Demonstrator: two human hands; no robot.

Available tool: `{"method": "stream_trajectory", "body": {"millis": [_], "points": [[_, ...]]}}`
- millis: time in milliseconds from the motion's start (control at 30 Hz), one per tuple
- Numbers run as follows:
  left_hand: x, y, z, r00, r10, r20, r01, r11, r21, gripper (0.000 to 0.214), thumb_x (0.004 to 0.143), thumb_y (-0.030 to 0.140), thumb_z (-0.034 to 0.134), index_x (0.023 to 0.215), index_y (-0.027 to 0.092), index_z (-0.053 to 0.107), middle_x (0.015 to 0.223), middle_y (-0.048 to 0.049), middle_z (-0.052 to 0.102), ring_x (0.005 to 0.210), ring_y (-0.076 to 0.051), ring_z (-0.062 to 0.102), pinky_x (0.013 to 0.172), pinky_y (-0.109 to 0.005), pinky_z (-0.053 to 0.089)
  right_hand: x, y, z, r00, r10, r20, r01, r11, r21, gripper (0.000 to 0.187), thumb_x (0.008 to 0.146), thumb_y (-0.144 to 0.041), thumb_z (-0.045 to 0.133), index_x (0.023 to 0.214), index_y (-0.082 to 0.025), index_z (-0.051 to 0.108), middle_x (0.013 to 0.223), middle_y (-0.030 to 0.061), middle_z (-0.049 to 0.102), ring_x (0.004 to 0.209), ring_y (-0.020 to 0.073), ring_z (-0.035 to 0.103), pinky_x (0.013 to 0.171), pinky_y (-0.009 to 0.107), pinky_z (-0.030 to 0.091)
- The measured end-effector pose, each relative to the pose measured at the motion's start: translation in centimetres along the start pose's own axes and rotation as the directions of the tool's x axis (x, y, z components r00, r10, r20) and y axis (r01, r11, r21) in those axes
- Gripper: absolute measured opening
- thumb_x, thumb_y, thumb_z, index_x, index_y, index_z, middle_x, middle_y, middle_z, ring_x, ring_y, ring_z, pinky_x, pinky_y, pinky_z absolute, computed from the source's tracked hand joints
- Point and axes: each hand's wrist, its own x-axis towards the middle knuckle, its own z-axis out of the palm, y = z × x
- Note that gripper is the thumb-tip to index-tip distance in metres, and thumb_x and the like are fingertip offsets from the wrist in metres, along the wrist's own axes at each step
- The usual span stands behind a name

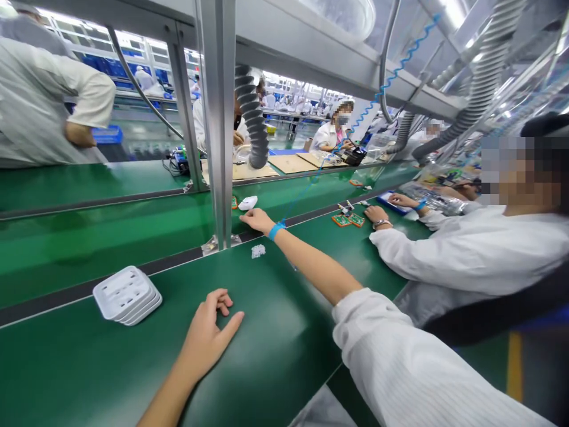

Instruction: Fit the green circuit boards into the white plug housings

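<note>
My left hand (208,332) rests over the green work surface (275,356), holding nothing, its thumb apart from the loosely curled fingers. My right hand (258,221), with a blue wrist strap (276,230), reaches out to the edge of the belt (111,237). Its fingers are drawn together in a pinch, and what is between them, if anything, is hidden. Right beside these fingers is a tilted white plastic piece (248,203); whether they touch is unclear. An orange-edged green circuit board (234,203) shows partly behind the metal post.
Stacked white plastic covers (127,293) lie at left. A small pile of clear pieces (258,251) sits below my right hand. A metal post (220,130) rises from the bench edge. At right, a co-worker's hand (377,214) is near circuit boards (349,219). A grey hose (252,118) hangs ahead.
</note>
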Motion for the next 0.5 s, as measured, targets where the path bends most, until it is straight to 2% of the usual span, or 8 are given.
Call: {"method": "stream_trajectory", "body": {"millis": [100, 200, 233, 267, 333, 400, 467, 500], "points": [[0.1, 0.7, -0.3, 0.998, 0.005, 0.059, -0.012, 0.994, 0.11, 0.032, 0.094, 0.048, 0.058, 0.113, 0.022, 0.058, 0.099, -0.006, 0.068, 0.088, -0.022, 0.066, 0.083, -0.04, 0.054, -3.2, 0.2, -1.9, 0.994, -0.106, -0.006, 0.106, 0.994, -0.025, 0.013, 0.085, -0.027, 0.068, 0.079, -0.016, 0.066, 0.082, 0.004, 0.068, 0.08, 0.0166, 0.06, 0.083, 0.03, 0.047], [0.2, 0.9, -0.4, 0.993, 0.071, 0.097, -0.09, 0.975, 0.203, 0.027, 0.096, 0.047, 0.054, 0.102, 0.022, 0.062, 0.1, -0.0066, 0.068, 0.085, -0.022, 0.066, 0.079, -0.04, 0.053, -8.8, 0.9, -3.4, 0.971, -0.232, -0.061, 0.232, 0.973, -0.015, 0.012, 0.09, -0.028, 0.061, 0.09, -0.017, 0.067, 0.09, 0.0041, 0.069, 0.081, 0.0151, 0.06, 0.081, 0.028, 0.048], [0.2, 0.9, -0.4, 0.99, 0.094, 0.108, -0.117, 0.966, 0.23, 0.026, 0.096, 0.047, 0.054, 0.101, 0.022, 0.063, 0.101, -0.0069, 0.069, 0.084, -0.022, 0.066, 0.078, -0.04, 0.053, -11.0, 1.4, -3.4, 0.957, -0.281, -0.078, 0.28, 0.96, -0.015, 0.014, 0.092, -0.029, 0.059, 0.088, -0.018, 0.067, 0.086, 0.0036, 0.068, 0.078, 0.015, 0.059, 0.078, 0.028, 0.048], [0.2, 0.8, -0.4, 0.986, 0.115, 0.117, -0.141, 0.956, 0.255, 0.026, 0.096, 0.046, 0.054, 0.101, 0.022, 0.063, 0.103, -0.0071, 0.069, 0.084, -0.022, 0.066, 0.078, -0.04, 0.053, -13.1, 2.0, -3.2, 0.918, -0.382, -0.103, 0.381, 0.924, -0.026, 0.018, 0.094, -0.031, 0.056, 0.086, -0.019, 0.066, 0.082, 0.0038, 0.067, 0.074, 0.0151, 0.058, 0.074, 0.029, 0.048], [0.2, 0.6, -0.3, 0.981, 0.145, 0.127, -0.177, 0.938, 0.297, 0.025, 0.096, 0.045, 0.055, 0.102, 0.023, 0.064, 0.106, -0.0074, 0.07, 0.086, -0.023, 0.067, 0.079, -0.039, 0.053, -16.7, 3.2, -1.9, 0.815, -0.57, -0.106, 0.567, 0.821, -0.058, 0.023, 0.098, -0.03, 0.051, 0.082, -0.02, 0.064, 0.075, 0.0034, 0.065, 0.068, 0.0148, 0.057, 0.068, 0.029, 0.047], [0.2, 0.2, -0.2, 0.978, 0.174, 0.114, -0.203, 0.921, 0.332, 0.024, 0.096, 0.045, 0.058, 0.103, 0.023, 0.065, 0.108, -0.0072, 0.071, 0.089, -0.024, 0.068, 0.08, -0.039, 0.053, -19.0, 4.2, -0.2, 0.626, -0.775, 0.081, 0.779, 0.619, -0.099, 0.021, 0.097, -0.031, 0.053, 0.085, -0.021, 0.067, 0.073, 0.002, 0.068, 0.066, 0.0146, 0.059, 0.065, 0.029, 0.047], [0.1, 0.0, -0.2, 0.974, 0.203, 0.1, -0.226, 0.907, 0.357, 0.023, 0.095, 0.044, 0.06, 0.104, 0.024, 0.065, 0.108, -0.0065, 0.072, 0.092, -0.024, 0.069, 0.08, -0.038, 0.053, -19.8, 4.5, 1.3, 0.447, -0.849, 0.282, 0.894, 0.435, -0.105, 0.02, 0.096, -0.033, 0.056, 0.087, -0.022, 0.069, 0.074, 0.0005, 0.071, 0.067, 0.0141, 0.063, 0.065, 0.029, 0.046], [0.0, -0.1, -0.2, 0.971, 0.217, 0.096, -0.237, 0.901, 0.363, 0.022, 0.095, 0.043, 0.06, 0.104, 0.024, 0.065, 0.108, -0.006, 0.072, 0.092, -0.024, 0.069, 0.08, -0.037, 0.053, -19.8, 4.6, 1.8, 0.395, -0.849, 0.351, 0.918, 0.383, -0.105, 0.021, 0.097, -0.035, 0.056, 0.088, -0.022, 0.07, 0.075, -0.0001, 0.072, 0.068, 0.0138, 0.064, 0.065, 0.028, 0.046]]}}
